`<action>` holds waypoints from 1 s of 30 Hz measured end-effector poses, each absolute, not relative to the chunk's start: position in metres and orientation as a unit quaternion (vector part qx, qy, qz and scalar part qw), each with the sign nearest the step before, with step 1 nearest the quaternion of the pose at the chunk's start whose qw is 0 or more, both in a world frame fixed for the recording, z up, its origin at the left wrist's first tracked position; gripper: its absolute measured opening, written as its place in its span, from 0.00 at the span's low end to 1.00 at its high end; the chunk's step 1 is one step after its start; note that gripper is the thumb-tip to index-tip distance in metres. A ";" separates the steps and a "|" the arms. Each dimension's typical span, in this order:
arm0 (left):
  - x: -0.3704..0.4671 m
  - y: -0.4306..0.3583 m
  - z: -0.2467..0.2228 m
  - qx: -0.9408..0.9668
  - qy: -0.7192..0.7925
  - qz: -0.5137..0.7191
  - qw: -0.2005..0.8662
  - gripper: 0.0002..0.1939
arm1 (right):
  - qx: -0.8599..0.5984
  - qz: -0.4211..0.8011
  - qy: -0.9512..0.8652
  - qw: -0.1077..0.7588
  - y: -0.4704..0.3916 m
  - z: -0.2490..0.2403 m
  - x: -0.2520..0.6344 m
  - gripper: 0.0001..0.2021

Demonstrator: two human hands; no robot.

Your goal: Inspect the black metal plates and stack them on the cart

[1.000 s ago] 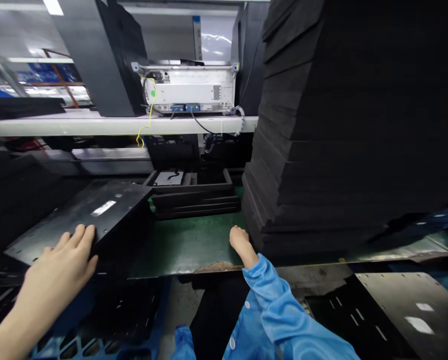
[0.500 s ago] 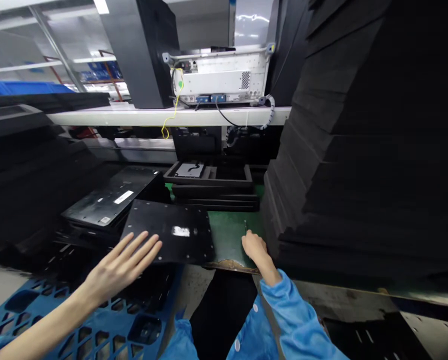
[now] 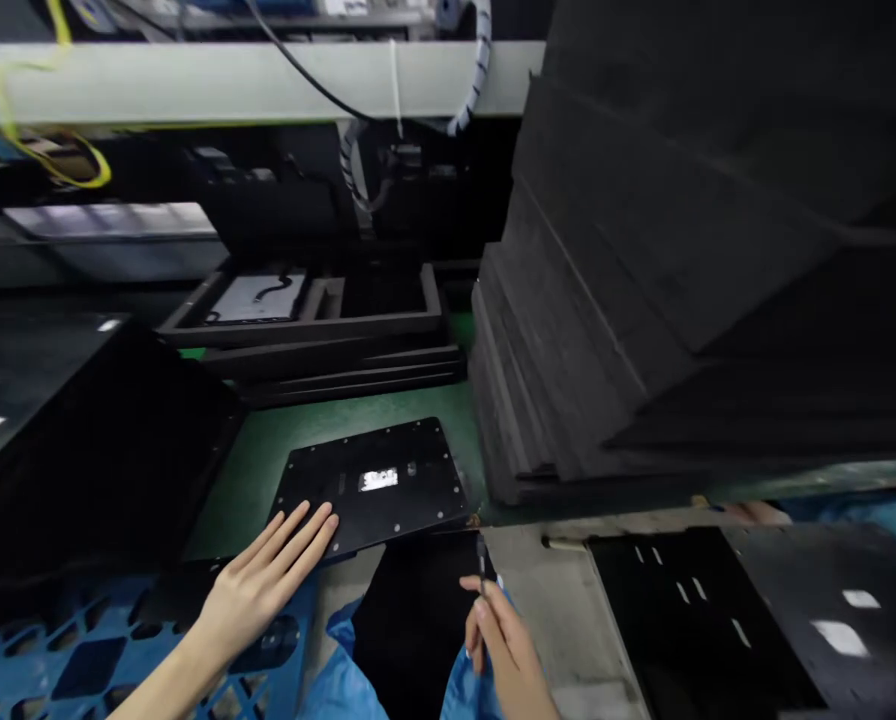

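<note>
Left hand (image 3: 254,597) resting open on a black rectangular panel (image 3: 380,505)
Near the panel, the right hand (image 3: 502,638) is gripping a slim dark tool (image 3: 482,555).

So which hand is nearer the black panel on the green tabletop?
Left. The left hand has its fingers over the black panel; the right hand, holding a slim dark tool, is off its near right corner.

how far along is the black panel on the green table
Done: the black panel is on the green table, label showing. In hand: the left hand rests on it; the right hand holds a thin tool away from it. Left: unclear; the dark panel at lower right could be finished or waiting.
</note>
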State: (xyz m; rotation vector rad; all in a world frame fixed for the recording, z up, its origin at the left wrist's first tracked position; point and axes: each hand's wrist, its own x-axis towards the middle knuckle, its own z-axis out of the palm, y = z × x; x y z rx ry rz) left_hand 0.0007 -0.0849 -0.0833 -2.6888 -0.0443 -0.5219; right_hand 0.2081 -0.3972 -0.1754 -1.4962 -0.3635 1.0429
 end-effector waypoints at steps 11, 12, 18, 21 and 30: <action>0.038 -0.072 -0.117 -0.935 0.019 -0.212 0.285 0.26 | -0.513 0.529 -0.040 0.675 -0.373 -0.182 0.199 0.26; 0.039 -0.071 -0.117 -0.936 0.019 -0.215 0.278 0.27 | -0.513 0.529 -0.035 0.676 -0.375 -0.182 0.199 0.26; 0.052 -0.052 -0.103 -0.951 -0.083 -0.250 0.163 0.32 | -0.578 0.528 -0.047 0.620 -0.375 -0.183 0.195 0.31; 0.081 -0.047 -0.099 -0.958 -0.160 -0.226 0.075 0.24 | -0.641 0.499 -0.109 0.574 -0.370 -0.186 0.192 0.32; 0.211 -0.032 -0.119 -0.966 -0.207 -0.143 -0.058 0.28 | -0.697 0.396 -0.121 0.585 -0.358 -0.202 0.184 0.29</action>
